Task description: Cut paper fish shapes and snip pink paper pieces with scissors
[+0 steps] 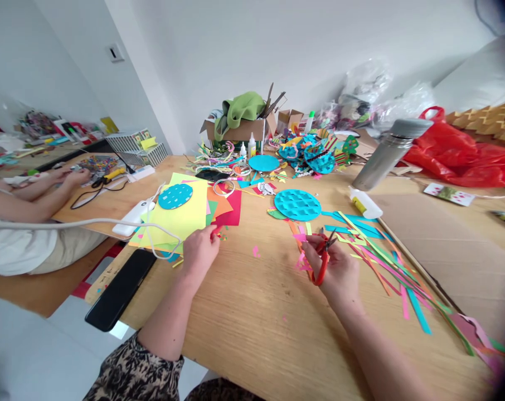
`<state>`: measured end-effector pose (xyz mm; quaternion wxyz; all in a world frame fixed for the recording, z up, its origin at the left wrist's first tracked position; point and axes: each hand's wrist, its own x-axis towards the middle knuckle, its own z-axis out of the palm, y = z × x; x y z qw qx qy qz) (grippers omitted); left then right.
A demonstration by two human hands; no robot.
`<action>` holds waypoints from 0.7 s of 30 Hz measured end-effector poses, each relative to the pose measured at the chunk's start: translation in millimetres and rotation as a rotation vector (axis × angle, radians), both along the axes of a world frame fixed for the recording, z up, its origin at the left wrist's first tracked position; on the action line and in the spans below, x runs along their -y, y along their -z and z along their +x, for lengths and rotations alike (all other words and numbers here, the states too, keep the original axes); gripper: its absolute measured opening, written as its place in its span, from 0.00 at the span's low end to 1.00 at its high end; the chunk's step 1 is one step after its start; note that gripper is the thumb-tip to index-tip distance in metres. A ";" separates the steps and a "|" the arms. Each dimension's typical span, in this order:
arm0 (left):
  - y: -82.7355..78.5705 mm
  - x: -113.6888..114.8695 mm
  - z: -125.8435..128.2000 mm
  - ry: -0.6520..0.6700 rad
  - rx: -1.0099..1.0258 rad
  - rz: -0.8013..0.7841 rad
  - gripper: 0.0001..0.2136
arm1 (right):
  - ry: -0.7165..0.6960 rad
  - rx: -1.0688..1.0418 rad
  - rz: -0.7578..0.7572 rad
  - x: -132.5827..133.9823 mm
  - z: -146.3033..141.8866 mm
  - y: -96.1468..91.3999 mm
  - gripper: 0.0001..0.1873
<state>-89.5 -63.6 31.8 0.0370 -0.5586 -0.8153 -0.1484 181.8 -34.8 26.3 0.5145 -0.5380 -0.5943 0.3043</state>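
Note:
My left hand (199, 249) is closed beside the coloured paper sheets, with a small red piece of paper (215, 231) at its fingertips. Tiny paper scraps (223, 236) lie just beyond it. In my right hand (340, 273) is a pair of scissors (320, 272) with red handles, the blades pointing up and away from me. Pink paper scraps (301, 262) lie beside that hand. Past it sits a blue paper oval (297, 205) with raised folds. A flat blue oval with pale dots (175, 196) rests on the yellow sheet (194, 214).
Paper strips (397, 262) spread right of my right hand, along a cardboard sheet (453, 245). Behind stand a grey bottle (380, 161) and a box (236, 131). A black phone (121, 289) lies at the left edge, near a white cable (89, 224). Another person's hands (71, 175) work at far left.

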 end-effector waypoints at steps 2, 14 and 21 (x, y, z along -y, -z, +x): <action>0.0 4.1 6.0 0.101 0.032 0.008 0.14 | -0.008 0.012 0.007 0.6 -0.2 -0.9 0.16; -24.7 -8.3 75.4 0.472 0.871 0.180 0.15 | -0.133 -0.188 -0.161 1.7 -1.4 -3.4 0.18; -9.1 -19.7 124.5 0.536 1.380 0.126 0.10 | -0.279 -0.157 -0.121 3.4 -3.3 -10.7 0.14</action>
